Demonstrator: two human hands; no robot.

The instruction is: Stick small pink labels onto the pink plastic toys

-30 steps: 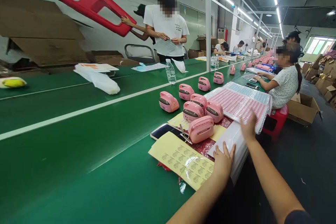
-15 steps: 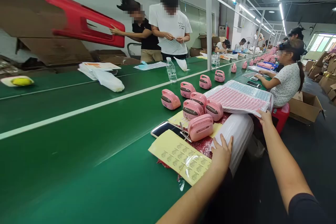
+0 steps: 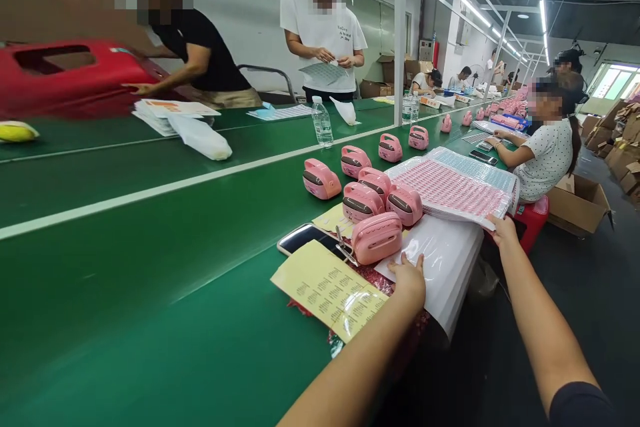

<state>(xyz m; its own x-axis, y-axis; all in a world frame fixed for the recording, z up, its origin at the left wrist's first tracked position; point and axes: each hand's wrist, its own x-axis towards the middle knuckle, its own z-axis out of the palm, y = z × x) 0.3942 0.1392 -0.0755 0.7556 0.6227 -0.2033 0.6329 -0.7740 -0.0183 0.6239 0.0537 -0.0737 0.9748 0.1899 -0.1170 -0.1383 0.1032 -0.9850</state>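
Observation:
Near the table's right edge, my right hand (image 3: 504, 232) pinches the near corner of a stack of sticker sheets (image 3: 453, 183) printed in pink and light blue. My left hand (image 3: 409, 283) lies on glossy white sheets (image 3: 440, 250) that stick out from under that stack and bend down over the table edge. Its visible fingers are spread. Just beyond them sits a pink radio-shaped plastic case (image 3: 377, 239), several like it grouped behind. To the left of my left forearm is a yellow label sheet (image 3: 330, 290), partly over a phone (image 3: 305, 239) and red plastic wrap.
A water bottle (image 3: 323, 123) stands across the green table (image 3: 125, 267). Opposite, one person in black handles a large red plastic piece (image 3: 60, 80); another in white holds a sheet. A co-worker (image 3: 545, 153) sits at right beside an open carton (image 3: 583, 203).
My left hand has moved left across the white sheets, which now spread wider and flatter. My right hand keeps its grip. Opposite, the red plastic piece has been lowered to the left.

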